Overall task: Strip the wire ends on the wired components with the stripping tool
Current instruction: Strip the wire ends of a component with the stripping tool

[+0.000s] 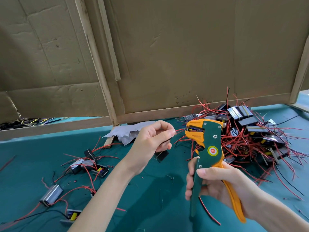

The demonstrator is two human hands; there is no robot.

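Note:
My right hand [215, 180] grips the handles of a green and orange stripping tool [209, 144], held upright with its jaws pointing left. My left hand [151, 138] pinches a thin red wire [179, 130] whose tip sits at the tool's jaws. That wire belongs to a small black component [162, 155] hanging just below my left fingers, partly hidden by them. A second wire, black, runs under my left thumb.
A big heap of black components with red and black wires [250, 136] lies at the right on the green table [150, 190]. Several separate components [88, 164] lie at the left. A grey cloth [128, 133] and a cardboard partition [167, 56] stand behind.

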